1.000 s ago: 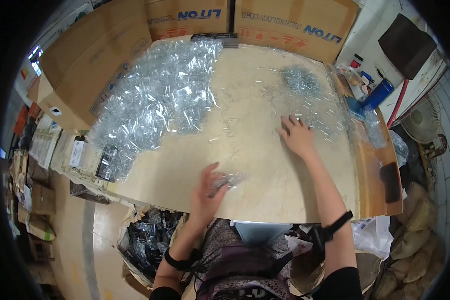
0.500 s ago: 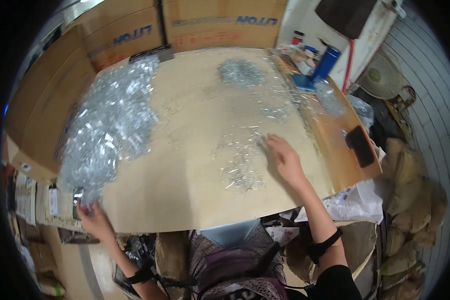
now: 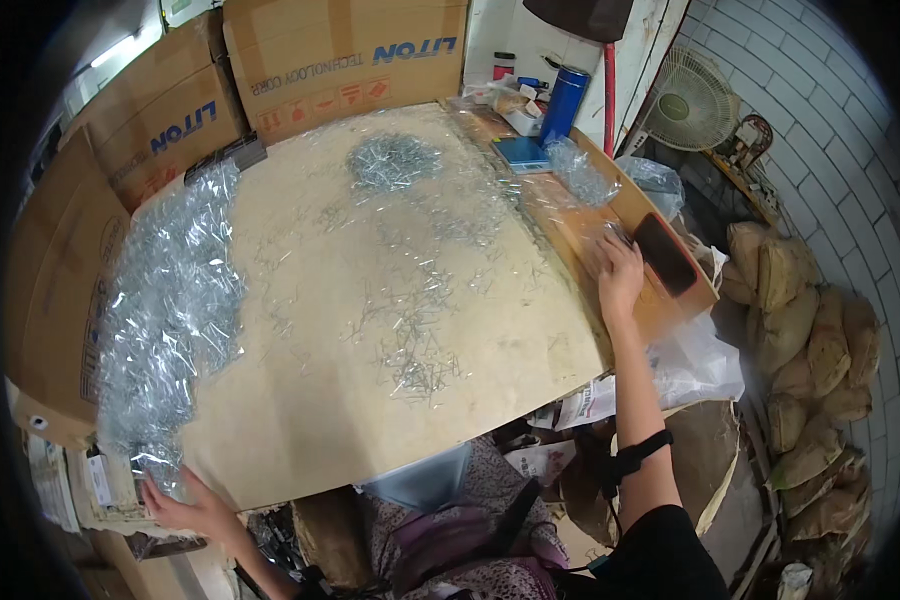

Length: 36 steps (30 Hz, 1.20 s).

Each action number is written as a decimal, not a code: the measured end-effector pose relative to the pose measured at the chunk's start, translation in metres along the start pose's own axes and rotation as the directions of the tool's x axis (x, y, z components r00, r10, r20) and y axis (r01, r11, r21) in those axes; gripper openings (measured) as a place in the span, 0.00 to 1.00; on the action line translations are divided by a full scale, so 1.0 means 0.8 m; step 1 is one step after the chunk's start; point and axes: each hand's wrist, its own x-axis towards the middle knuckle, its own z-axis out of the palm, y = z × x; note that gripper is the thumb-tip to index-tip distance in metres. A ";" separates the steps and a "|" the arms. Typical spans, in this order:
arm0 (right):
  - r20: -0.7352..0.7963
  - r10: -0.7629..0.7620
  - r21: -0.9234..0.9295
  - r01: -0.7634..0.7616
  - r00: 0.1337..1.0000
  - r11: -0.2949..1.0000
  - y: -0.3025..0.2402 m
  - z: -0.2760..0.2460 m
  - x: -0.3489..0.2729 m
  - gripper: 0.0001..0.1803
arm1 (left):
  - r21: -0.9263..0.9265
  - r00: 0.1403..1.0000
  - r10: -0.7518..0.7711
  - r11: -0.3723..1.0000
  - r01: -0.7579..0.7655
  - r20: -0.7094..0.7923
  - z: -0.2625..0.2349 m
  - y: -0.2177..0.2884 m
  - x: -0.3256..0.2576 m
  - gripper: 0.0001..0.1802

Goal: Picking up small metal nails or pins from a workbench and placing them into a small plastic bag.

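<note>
A long heap of small, shiny clear plastic packets [image 3: 175,300] lies along the left side of the pale board [image 3: 300,400]. At its near end, my left hand [image 3: 185,508] has thumb and fingers closed around a clear plastic packet [image 3: 160,470]. My right hand [image 3: 622,275] reaches onto the orange-brown wooden ledge [image 3: 660,320] at the right, fingers bent down beside a dark phone [image 3: 665,255]. What lies under those fingertips is too small to make out. Loose thin metal pins [image 3: 415,360] are scattered mid-board, with a denser pile of pins [image 3: 393,162] farther back.
Cardboard boxes [image 3: 345,65] wall the back and left. On the ledge stand a blue cylinder [image 3: 565,103], a small blue scale-like device [image 3: 521,152] and a crumpled clear bag [image 3: 582,172]. A fan [image 3: 685,100] and several stuffed sacks [image 3: 805,340] are beyond, right.
My right hand has left the scattered pins and moved right onto the ledge beside the phone. My left hand stays at the heap's near end. The whole view has shifted.
</note>
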 end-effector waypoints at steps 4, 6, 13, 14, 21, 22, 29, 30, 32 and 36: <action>-0.074 -0.151 0.422 0.168 0.986 0.891 -0.120 -0.063 -0.027 0.11 | -0.466 0.970 0.018 0.879 0.101 0.244 -0.053 0.098 -0.048 0.22; 0.172 -0.409 0.732 0.162 0.896 0.662 -0.198 -0.113 -0.052 0.11 | -0.681 0.861 0.318 0.731 0.044 0.397 -0.088 0.148 -0.073 0.23; 0.385 -0.483 0.911 -0.242 0.786 0.333 -0.276 -0.184 -0.148 0.02 | -0.707 0.357 0.675 0.352 0.613 0.645 -0.144 0.217 -0.118 0.13; 0.430 -0.473 0.890 -0.275 0.769 0.363 -0.276 -0.188 -0.162 0.02 | -0.692 0.319 0.680 0.384 0.611 0.660 -0.146 0.211 -0.125 0.09; 0.842 -0.436 0.406 -0.905 0.316 0.128 -0.268 -0.210 -0.206 0.09 | -0.336 -0.106 0.604 0.571 0.749 0.790 -0.162 0.202 -0.124 0.04; 0.829 -0.472 0.391 -0.914 0.299 0.109 -0.262 -0.205 -0.221 0.09 | -0.327 -0.154 0.642 0.564 0.758 0.751 -0.160 0.196 -0.130 0.04; 0.819 -0.527 0.538 -0.627 0.229 0.564 -0.221 -0.178 -0.284 0.12 | -0.547 -0.255 0.734 0.652 0.524 0.630 -0.128 0.164 -0.171 0.12; 0.788 -0.518 0.612 -0.512 0.333 0.603 -0.219 -0.174 -0.295 0.11 | -0.569 -0.194 0.732 0.644 0.512 0.653 -0.128 0.160 -0.180 0.11; 0.679 -0.513 0.699 -0.249 0.525 0.670 -0.216 -0.158 -0.322 0.11 | -0.612 -0.067 0.724 0.625 0.484 0.687 -0.123 0.156 -0.201 0.11; 0.789 -0.365 0.581 -0.408 0.495 0.704 -0.227 -0.141 -0.347 0.11 | -0.687 0.086 0.702 0.654 0.315 0.707 -0.119 0.146 -0.232 0.10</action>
